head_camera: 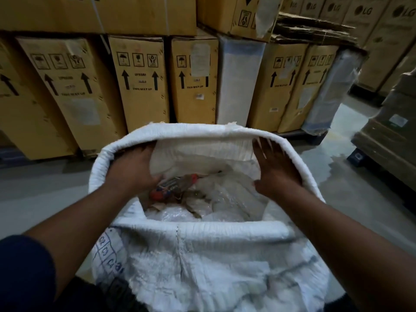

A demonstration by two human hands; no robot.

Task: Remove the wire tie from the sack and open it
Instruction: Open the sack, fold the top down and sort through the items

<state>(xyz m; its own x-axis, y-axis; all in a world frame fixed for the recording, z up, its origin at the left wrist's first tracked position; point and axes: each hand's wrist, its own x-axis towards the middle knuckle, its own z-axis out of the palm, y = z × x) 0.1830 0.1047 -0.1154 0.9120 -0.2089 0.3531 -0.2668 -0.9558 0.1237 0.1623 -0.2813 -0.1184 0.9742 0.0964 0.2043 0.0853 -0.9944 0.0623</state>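
A large white woven plastic sack (202, 266) stands on the grey concrete floor (45, 188) directly in front of the person. Its mouth is wide open and its rim is rolled outward into a thick cuff. Blue printed letters in a grid run down its outer left side.

The left hand (132, 167) reaches inside the mouth at the left, back of the hand up. Its fingers run up under the rolled cuff, where the tips are hidden, so I cannot tell whether they grip the fabric or only press on it. The right hand (275, 167) is spread wide with straight fingers and lies flat against the inner right wall just below the cuff, holding nothing. A dark blue sleeve (24, 273) covers the left upper arm.

Inside the sack lie crumpled clear plastic sheets (227, 192), a red and blue printed wrapper (173, 186) just beside the left thumb, and brown paper scraps (191, 206).

Behind the sack, tall yellow-brown cardboard boxes (139, 79) stand in a row, marked with black arrows and "THIS WAY UP", with more boxes stacked on top. A tall white plastic-wrapped panel (238, 82) stands between them. At the upper right are brown cartons printed "LG" (382, 21). At the right edge is a film-wrapped pallet load (391, 140).
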